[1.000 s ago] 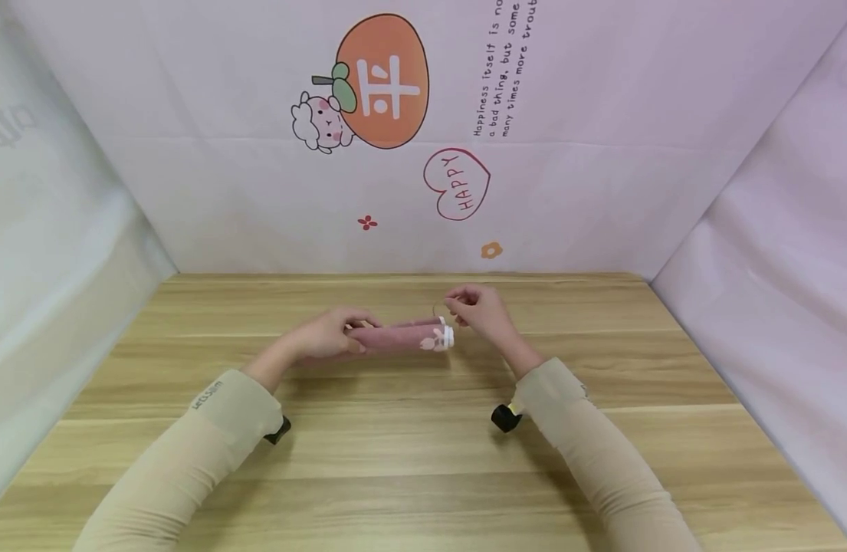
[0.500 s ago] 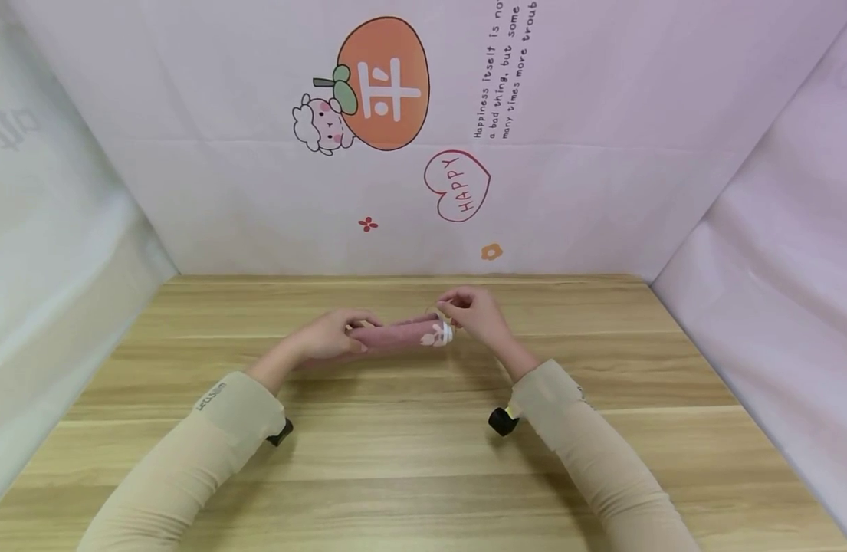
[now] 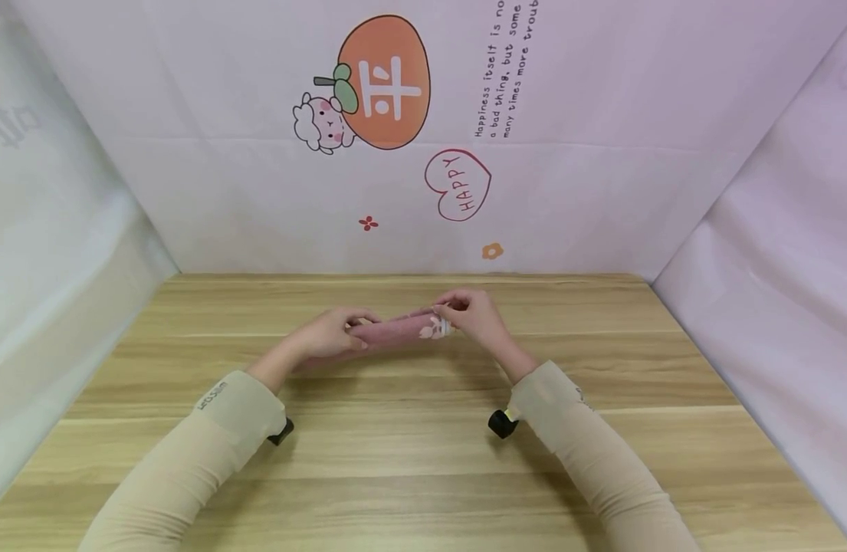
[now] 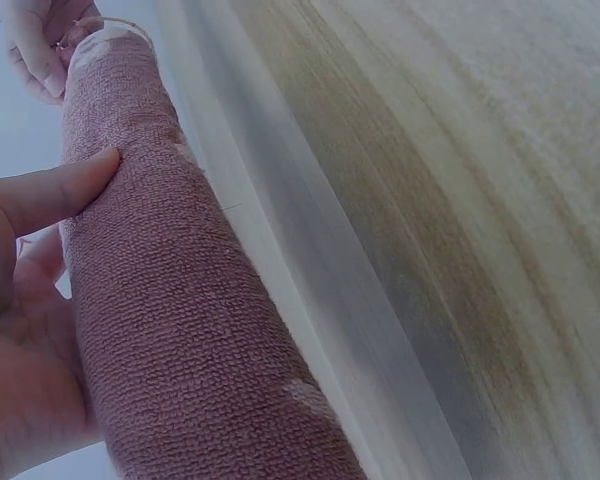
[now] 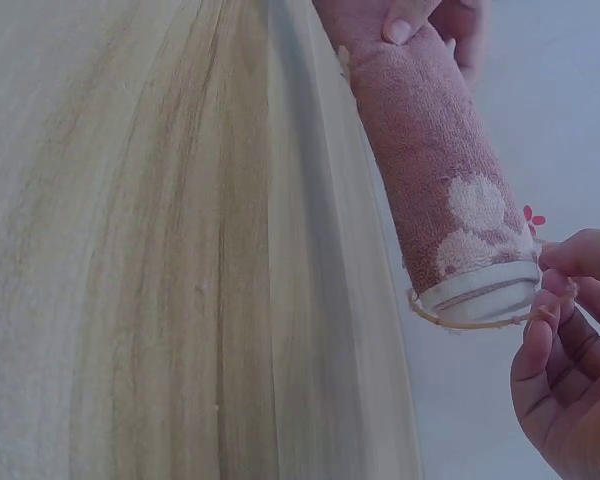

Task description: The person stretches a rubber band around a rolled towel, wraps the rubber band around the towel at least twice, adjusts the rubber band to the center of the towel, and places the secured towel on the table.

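Closest to me on the head feed, two beige sleeves (image 3: 182,460) reach in over the wood-grain counter (image 3: 395,475), a small black device (image 3: 503,423) showing under each cuff. Beyond them the left hand (image 3: 333,332) has its grip clamped round a rolled pink towel (image 3: 398,332), thumb on the near side. The roll lies crosswise, short of the counter's far edge, its right end angled slightly toward that edge; I can't tell whether it touches the wood. At that end — white, with pale printed shapes — the right hand (image 3: 474,314) has its grip together, pinching a thin tan band (image 5: 475,326). The band curves past the towel's end; I can't make out whether it goes fully round. Behind the far edge hangs a white cloth (image 3: 257,215) — printed with an orange fruit (image 3: 389,84) and a "HAPPY" heart (image 3: 457,184).
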Tool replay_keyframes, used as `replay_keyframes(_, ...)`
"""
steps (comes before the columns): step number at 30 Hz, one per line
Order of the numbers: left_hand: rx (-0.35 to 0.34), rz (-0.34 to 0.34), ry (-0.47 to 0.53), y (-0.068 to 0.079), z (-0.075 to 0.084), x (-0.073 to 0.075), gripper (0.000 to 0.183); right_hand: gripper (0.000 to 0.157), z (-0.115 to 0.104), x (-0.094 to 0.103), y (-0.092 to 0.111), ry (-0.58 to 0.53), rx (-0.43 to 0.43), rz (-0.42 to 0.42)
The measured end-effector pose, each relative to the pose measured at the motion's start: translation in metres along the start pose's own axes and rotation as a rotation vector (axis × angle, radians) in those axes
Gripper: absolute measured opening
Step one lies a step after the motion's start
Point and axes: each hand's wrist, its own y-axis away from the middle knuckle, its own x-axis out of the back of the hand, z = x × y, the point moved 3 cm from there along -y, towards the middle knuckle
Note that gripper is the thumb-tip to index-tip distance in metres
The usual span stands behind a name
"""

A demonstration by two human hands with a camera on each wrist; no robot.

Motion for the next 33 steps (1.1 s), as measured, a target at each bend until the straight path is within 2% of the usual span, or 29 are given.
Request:
replay_keyframes(11, 0.032, 0.032, -0.023, -0.002, 0.001, -0.002, 0.043, 0.013, -0.005, -0.008, 0.003, -0.063, 0.027, -0.01)
replay_keyframes(18, 0.036, 0.028, -0.029, -0.004, 0.004, -0.002, 0.045, 0.013, -0.01, -0.014, 0.006, -0.096, 0.044, -0.026)
replay_keyframes(28, 0.042, 0.019, -0.017, -0.004, 0.007, -0.004, 0.046, 0.014, -0.012, -0.022, 0.009, -0.195, 0.017, -0.048)
replay_keyframes(33, 0.049, 0.036, 0.005, -0.004, 0.004, -0.002, 0.046, 0.013, -0.01, -0.019, 0.012, -0.142, 0.034, 0.0)
